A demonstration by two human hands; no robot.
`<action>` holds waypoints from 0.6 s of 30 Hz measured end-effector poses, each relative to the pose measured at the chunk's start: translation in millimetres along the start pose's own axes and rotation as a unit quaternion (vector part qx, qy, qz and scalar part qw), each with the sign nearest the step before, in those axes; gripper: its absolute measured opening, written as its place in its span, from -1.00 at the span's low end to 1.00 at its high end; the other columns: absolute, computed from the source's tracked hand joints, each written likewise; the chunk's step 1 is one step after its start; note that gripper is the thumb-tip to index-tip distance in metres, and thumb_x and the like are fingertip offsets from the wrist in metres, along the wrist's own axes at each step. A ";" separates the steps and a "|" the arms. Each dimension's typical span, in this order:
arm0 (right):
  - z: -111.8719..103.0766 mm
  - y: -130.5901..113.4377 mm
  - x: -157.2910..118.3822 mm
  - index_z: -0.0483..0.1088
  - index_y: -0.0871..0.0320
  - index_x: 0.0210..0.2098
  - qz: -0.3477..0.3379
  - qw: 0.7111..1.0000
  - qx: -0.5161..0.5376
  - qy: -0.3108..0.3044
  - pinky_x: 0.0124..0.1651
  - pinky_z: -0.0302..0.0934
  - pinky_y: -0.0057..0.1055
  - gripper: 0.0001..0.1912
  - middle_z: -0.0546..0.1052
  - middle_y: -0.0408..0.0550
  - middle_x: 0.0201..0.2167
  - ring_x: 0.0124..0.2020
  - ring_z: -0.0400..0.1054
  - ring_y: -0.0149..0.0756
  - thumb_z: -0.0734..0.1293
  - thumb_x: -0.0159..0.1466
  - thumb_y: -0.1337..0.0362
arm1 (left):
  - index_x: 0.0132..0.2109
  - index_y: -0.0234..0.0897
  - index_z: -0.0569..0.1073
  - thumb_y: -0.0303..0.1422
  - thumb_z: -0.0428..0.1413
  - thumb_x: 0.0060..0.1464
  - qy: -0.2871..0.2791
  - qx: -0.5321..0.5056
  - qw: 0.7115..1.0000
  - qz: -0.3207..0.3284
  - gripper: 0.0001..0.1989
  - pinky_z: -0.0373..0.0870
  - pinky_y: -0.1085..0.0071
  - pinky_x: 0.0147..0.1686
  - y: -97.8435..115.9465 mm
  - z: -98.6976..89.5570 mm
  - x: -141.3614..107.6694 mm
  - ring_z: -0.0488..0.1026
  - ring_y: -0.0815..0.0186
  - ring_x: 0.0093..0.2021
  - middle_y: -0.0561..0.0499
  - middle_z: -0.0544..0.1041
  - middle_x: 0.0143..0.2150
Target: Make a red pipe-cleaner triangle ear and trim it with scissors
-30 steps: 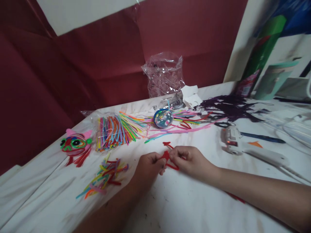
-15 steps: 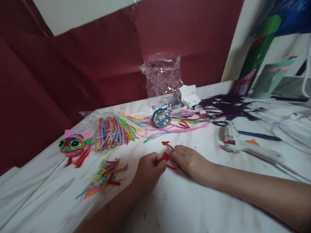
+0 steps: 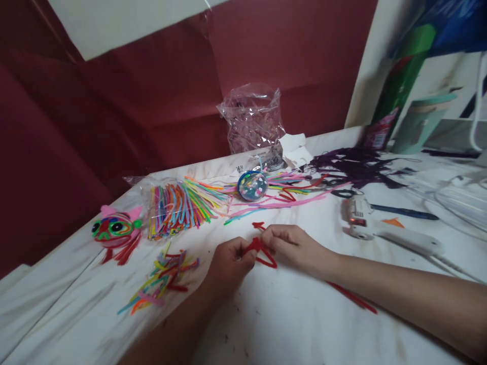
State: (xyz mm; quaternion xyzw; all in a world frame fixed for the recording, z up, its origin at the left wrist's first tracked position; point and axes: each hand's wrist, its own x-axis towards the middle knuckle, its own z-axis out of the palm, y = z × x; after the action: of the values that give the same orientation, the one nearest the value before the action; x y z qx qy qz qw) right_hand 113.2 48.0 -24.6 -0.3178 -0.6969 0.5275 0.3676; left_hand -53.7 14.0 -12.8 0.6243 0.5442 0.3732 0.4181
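Note:
Between my hands is a bent piece of red pipe cleaner (image 3: 268, 262), with a loop hanging to the lower right. My left hand (image 3: 232, 258) pinches its left end between thumb and fingers. My right hand (image 3: 289, 246) is closed on its upper right part, fingertips close to the left ones. Just beyond them a red zigzag tip (image 3: 257, 224) shows on the table. Long red pipe cleaners (image 3: 353, 297) lie partly under my right forearm. To the left rests a loose pile of short coloured pieces (image 3: 167, 279).
Farther back are a bag of coloured pipe cleaners (image 3: 178, 205), a clear decorated ball (image 3: 252, 185) and a pink animal-face craft (image 3: 116, 228). On the right lie a white glue gun (image 3: 403, 235), a dark pen (image 3: 405, 212), scissors (image 3: 343, 193) and purple strands (image 3: 353, 165).
My right hand has lifted and drawn back slightly, with its fingers more curled. More of the red loop shows, and long red pieces are now visible below my right forearm.

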 end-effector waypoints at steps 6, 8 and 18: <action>3.9 5.1 -0.9 0.26 0.20 -0.53 0.001 1.000 0.015 0.014 -0.51 0.00 -0.52 -0.72 0.26 -0.22 -0.62 -0.58 0.08 -0.48 0.25 0.15 0.10 | -0.58 -0.29 0.25 -0.30 0.05 -0.12 0.001 0.019 1.000 0.018 -0.79 -0.01 0.51 -0.58 -1.9 1.4 0.1 0.04 0.46 -0.60 0.17 0.13 -0.65; 5.3 4.6 -1.4 0.25 0.20 -0.53 0.006 0.999 0.036 0.008 -0.49 0.00 -0.51 -0.66 0.26 -0.22 -0.62 -0.57 0.07 -0.48 0.25 0.14 0.03 | -0.58 -0.29 0.25 -0.31 0.05 -0.11 -0.004 0.024 0.999 0.023 -0.80 -0.01 0.51 -0.58 0.2 0.8 -0.9 0.04 0.46 -0.59 0.16 0.13 -0.64; 6.4 -2.5 -1.7 0.22 0.22 -0.60 0.055 0.988 0.141 -0.011 -0.50 -0.04 -0.51 -0.59 0.23 -0.24 -0.66 -0.60 0.03 -0.52 0.27 0.11 -0.02 | -0.57 -0.30 0.26 -0.31 0.06 -0.09 0.007 -0.004 1.000 0.016 -0.79 0.01 0.51 -0.57 -1.3 1.0 -3.3 0.06 0.46 -0.60 0.17 0.16 -0.65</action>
State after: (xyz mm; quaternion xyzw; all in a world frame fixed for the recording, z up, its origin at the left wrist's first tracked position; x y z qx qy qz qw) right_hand 108.5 42.8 -23.6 -0.2948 -0.6006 0.6434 0.3720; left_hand -53.7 10.6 -14.4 0.6287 0.5352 0.3866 0.4109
